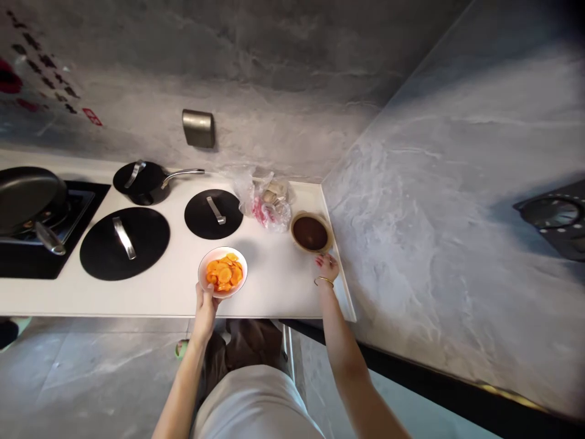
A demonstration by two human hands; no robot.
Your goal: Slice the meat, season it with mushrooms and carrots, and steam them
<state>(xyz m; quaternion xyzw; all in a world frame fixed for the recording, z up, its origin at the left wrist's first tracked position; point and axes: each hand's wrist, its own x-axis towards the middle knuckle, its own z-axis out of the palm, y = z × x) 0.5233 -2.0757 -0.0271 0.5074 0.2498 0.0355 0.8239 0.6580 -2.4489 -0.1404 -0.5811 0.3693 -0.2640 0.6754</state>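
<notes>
My left hand (204,303) grips the near rim of a white bowl (222,272) filled with orange carrot slices, held just over the white counter (274,280). My right hand (327,266), with red nails and a gold bangle at the wrist, rests on the counter just in front of a brown clay bowl (311,232). Its fingers are curled down and hold nothing that I can see.
Two flat black lids (124,242) (213,213) lie on the counter. A lidded saucepan (144,181) stands behind them. A black frying pan (27,195) sits on the hob at far left. A clear plastic bag (266,198) lies near the grey wall at right.
</notes>
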